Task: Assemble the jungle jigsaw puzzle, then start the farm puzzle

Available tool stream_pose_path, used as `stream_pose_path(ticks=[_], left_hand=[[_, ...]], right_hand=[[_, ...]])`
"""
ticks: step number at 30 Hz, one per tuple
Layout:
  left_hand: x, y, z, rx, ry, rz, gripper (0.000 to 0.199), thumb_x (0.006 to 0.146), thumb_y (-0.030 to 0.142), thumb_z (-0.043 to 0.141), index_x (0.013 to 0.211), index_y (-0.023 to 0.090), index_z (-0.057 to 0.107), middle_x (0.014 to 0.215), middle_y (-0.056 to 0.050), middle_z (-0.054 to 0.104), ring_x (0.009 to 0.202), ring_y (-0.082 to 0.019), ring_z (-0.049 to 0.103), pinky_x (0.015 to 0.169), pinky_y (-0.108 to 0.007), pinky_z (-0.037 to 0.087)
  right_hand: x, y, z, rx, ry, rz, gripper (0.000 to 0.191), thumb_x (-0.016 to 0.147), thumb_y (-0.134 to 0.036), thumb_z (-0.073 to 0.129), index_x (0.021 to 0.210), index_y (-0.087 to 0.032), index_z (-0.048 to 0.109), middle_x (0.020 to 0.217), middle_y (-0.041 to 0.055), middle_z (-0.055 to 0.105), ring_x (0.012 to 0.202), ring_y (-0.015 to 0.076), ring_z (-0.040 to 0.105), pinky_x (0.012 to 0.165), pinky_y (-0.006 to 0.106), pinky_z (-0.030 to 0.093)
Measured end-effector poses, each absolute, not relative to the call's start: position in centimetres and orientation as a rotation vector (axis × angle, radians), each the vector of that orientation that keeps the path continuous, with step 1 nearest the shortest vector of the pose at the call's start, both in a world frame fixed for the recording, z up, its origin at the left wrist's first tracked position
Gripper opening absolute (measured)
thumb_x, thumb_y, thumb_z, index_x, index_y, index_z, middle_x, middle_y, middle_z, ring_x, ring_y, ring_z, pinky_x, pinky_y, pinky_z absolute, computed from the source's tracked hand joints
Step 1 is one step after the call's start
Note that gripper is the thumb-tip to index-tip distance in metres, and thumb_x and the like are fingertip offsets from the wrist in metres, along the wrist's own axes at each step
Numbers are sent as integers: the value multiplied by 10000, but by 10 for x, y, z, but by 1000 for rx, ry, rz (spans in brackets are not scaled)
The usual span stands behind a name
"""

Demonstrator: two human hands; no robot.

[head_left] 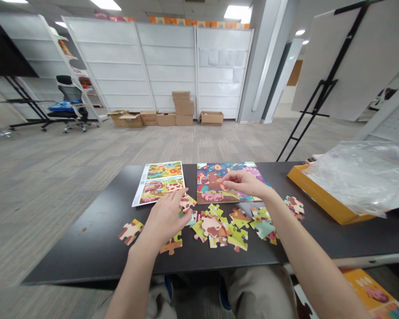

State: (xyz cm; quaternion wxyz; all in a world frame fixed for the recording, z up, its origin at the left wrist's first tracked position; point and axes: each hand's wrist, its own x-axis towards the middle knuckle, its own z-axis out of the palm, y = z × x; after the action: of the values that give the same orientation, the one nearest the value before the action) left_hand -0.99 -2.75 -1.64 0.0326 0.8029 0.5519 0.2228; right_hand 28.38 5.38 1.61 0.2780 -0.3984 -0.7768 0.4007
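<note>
My left hand (pixel 168 217) is over the left side of the loose puzzle pieces, palm down, with its thumb apart from the stretched fingers. A brown-and-cream puzzle piece (pixel 188 202) lies at its fingertips. My right hand (pixel 242 182) is above the colourful puzzle board (pixel 211 181), its thumb and forefinger pinched together; whatever they may hold is too small to make out. Several jigsaw pieces (pixel 216 225), green, brown and cream, overlap in a pile in front of the board. Behind my left hand lies a printed picture sheet (pixel 162 182).
The black table (pixel 96 235) also holds a cow-patterned piece (pixel 131 231) at left and several pieces (pixel 294 206) beyond my right forearm. A yellow box (pixel 322 195) with clear plastic wrap (pixel 362 173) sits at right. An easel (pixel 314 106) stands behind.
</note>
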Motion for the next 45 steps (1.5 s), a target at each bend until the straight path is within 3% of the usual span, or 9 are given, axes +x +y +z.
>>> stream_pose_path(ticks=[7, 13, 20, 30, 36, 41, 45], left_hand=[[-33, -34, -22, 2364, 1778, 591, 558, 905, 454, 571, 1393, 194, 492, 1363, -137, 633, 1256, -321, 598, 1037, -448, 479], [-38, -32, -24, 2354, 1714, 658, 572, 884, 438, 601, 1387, 185, 501, 1349, -144, 637, 1265, -319, 592, 1056, -460, 466], [-38, -27, -26, 2410, 1599, 678, 532, 859, 354, 615, 1356, 185, 530, 1364, -143, 630, 1268, -316, 585, 1064, -456, 461], [-21, -11, -18, 2327, 1626, 593, 523, 809, 469, 626, 1249, 187, 617, 1253, -119, 705, 1171, -329, 652, 1005, -411, 500], [-24, -7, -17, 2290, 1610, 412, 504, 780, 498, 588, 1171, 185, 646, 1222, -117, 721, 1114, -316, 676, 974, -401, 512], [-24, -10, -17, 2265, 1614, 383, 540, 767, 530, 589, 1179, 185, 643, 1256, -124, 708, 1143, -322, 660, 994, -407, 497], [-27, -10, -22, 2296, 1623, 340, 582, 784, 547, 559, 1223, 171, 626, 1320, -139, 676, 1214, -329, 628, 1021, -408, 476]], right_hand=[[287, 56, 15, -1067, -2061, 1030, 401, 876, -577, 620, 864, -183, 698, 785, 38, 682, 696, 155, 603, 628, 284, 466], [304, 48, 28, -1081, -1914, 966, 432, 838, -600, 671, 915, -178, 713, 814, 54, 705, 718, 165, 619, 662, 294, 485], [361, 12, 30, -1334, -2012, 719, 440, 858, -602, 645, 920, -176, 732, 775, 54, 691, 670, 174, 582, 592, 291, 445], [453, -39, 25, -1800, -2009, 411, 336, 873, -509, 595, 908, -202, 727, 758, 77, 736, 666, 227, 646, 620, 342, 492], [482, -53, 18, -2023, -2006, 144, 256, 867, -361, 537, 894, -202, 736, 819, 91, 755, 728, 257, 676, 706, 376, 497], [473, -52, 11, -1976, -2084, 254, 314, 880, -428, 559, 985, -203, 751, 907, 88, 770, 754, 238, 685, 711, 338, 510], [471, -42, -1, -1896, -2191, 274, 352, 839, -448, 609, 1045, -200, 749, 1050, 109, 762, 935, 278, 702, 843, 356, 529]])
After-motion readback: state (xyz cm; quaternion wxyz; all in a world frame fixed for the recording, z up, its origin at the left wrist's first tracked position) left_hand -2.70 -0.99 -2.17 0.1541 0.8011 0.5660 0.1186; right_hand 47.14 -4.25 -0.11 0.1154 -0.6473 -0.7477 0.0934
